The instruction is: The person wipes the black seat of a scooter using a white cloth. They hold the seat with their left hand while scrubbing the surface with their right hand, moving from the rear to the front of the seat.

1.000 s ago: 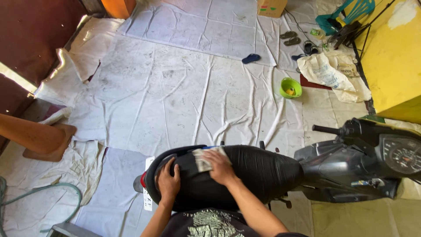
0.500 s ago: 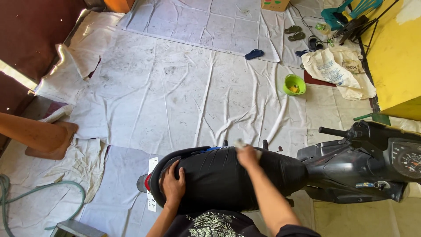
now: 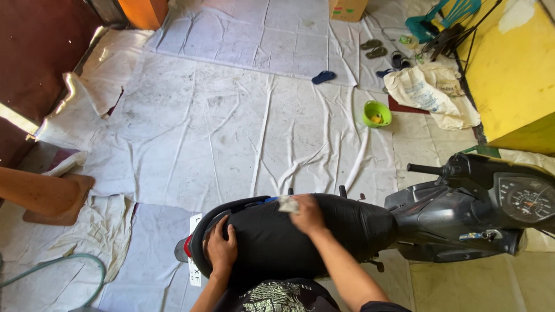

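Left hand [image 3: 221, 249] lies open, steadying the black scooter seat [image 3: 300, 237]; right hand [image 3: 306, 212] presses a pale rag [image 3: 287, 203] flat for wiping

A brown cardboard box with a coloured label [image 3: 347, 8] stands at the far edge, a crumpled white printed sack [image 3: 429, 92] lies by the yellow wall, a round dark speedometer dial [image 3: 527, 199] faces up, and a white number plate [image 3: 195, 267] hangs at the rear.
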